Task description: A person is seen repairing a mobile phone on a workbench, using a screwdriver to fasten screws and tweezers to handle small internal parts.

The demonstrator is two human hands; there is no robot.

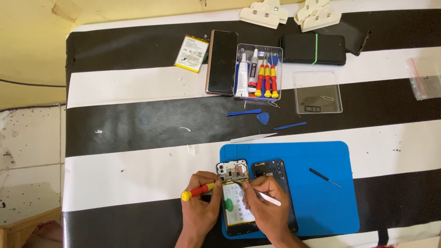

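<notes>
So the tabletop (138, 151) is covered in a black and white striped sheet, and my blue work mat (321, 183) sits at the near edge of it. On the mat's left side lies the opened phone (235, 202), back off, battery showing, with a little green tab (228, 205) stuck on the battery. Its dark back cover (275, 172) lies right beside it, touching or nearly so.

My left hand (200, 206) rests on the left edge of the phone, grip closed around a red and yellow screwdriver (198, 191) whose handle pokes out to the left. My right hand (265, 204) lies partly over the back cover, grip pinched shut on a pair of silver tweezers (261, 195), tips down on the phone's board just under the camera area. Can't tell what the tips are touching, too small.

Further up: a second dark phone (222, 62), a loose battery (191, 53) to its left, a clear box of screwdrivers and glue tubes (258, 71), the box's clear lid (318, 92), and another black phone with a green band (313, 48). Between those and the mat are blue pry tools (243, 112), a blue pick (263, 118) and a second pair of tweezers (252, 137). A thin black screwdriver (325, 177) lies on the mat's right side.
</notes>
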